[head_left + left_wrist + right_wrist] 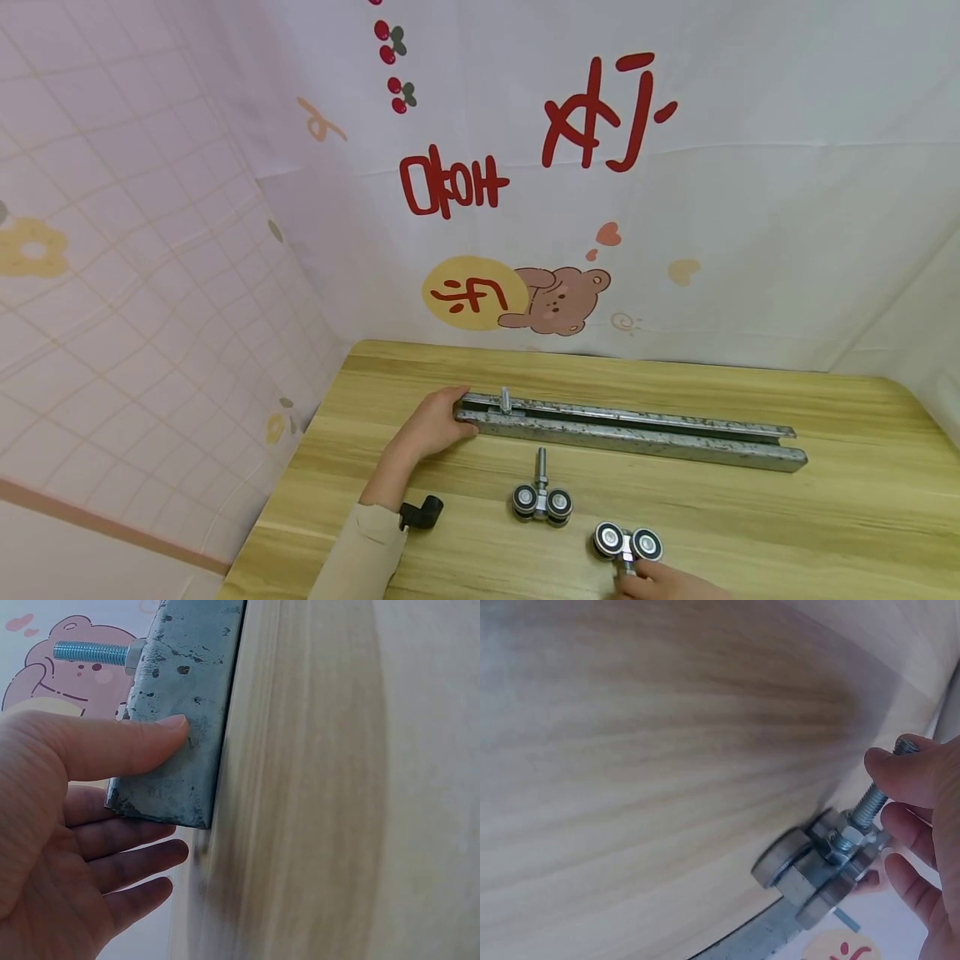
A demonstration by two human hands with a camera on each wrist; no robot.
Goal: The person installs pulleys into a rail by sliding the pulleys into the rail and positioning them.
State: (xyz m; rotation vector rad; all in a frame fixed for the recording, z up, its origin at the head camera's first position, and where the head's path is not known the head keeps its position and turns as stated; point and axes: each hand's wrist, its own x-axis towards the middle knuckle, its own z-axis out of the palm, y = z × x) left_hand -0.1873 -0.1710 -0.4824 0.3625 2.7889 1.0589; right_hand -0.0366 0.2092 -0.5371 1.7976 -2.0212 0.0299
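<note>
A galvanized steel channel track [637, 442] with a speckled surface lies across the table, its slot facing up. My left hand [437, 423] grips its left end, thumb flat on the near side face [169, 776] and other fingers around the far side and end. Near that end a threaded bolt [506, 401] with a nut [135, 657] sticks up out of the slot. In my right hand [666, 581] is a roller trolley [627, 542], pinched by its threaded stem [871, 804], wheels pointing away from me. Another roller trolley [542, 502] lies between the hands, stem toward the track.
The wood-grain table [862, 500] has a rounded back edge against a white printed curtain [750, 208]. A grid-patterned cloth [150, 250] hangs on the left side. A black wrist-camera piece [422, 512] juts from the left sleeve near the tabletop.
</note>
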